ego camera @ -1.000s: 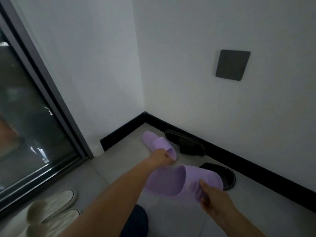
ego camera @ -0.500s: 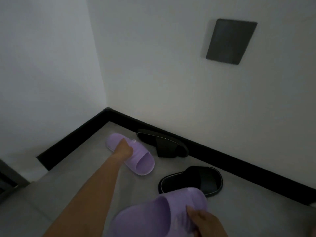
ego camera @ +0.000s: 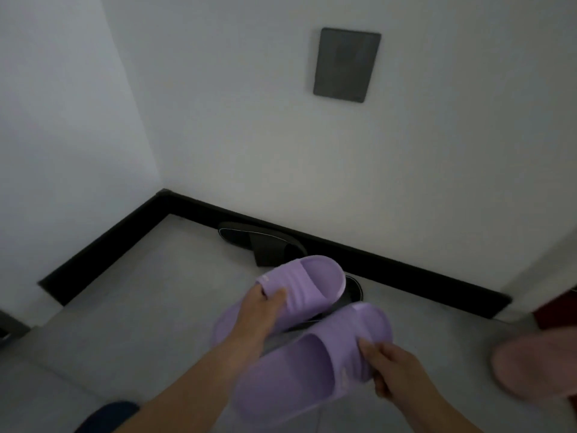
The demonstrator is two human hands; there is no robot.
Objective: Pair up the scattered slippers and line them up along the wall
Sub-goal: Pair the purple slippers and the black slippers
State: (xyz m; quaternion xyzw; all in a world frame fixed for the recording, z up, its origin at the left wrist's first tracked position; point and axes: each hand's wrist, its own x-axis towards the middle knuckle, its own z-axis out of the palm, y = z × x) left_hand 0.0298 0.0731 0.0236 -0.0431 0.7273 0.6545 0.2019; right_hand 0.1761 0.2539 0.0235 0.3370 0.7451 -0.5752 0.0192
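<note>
I hold two purple slippers above the grey floor. My left hand (ego camera: 262,310) grips the strap of the farther purple slipper (ego camera: 307,281). My right hand (ego camera: 392,368) grips the strap of the nearer purple slipper (ego camera: 299,370). Both are lifted, side by side, toes pointing toward the wall. One black slipper (ego camera: 262,242) lies against the black baseboard (ego camera: 406,270). A second black slipper (ego camera: 352,290) is mostly hidden under the purple ones.
A pink slipper (ego camera: 537,367) lies at the right edge. White walls meet in a corner at the left. A dark square plate (ego camera: 346,65) hangs on the wall. Something dark blue (ego camera: 109,415) shows at the bottom left.
My left hand has picked the far purple slipper up off the floor and brought it back beside the one in my right hand. The view has shifted right.
</note>
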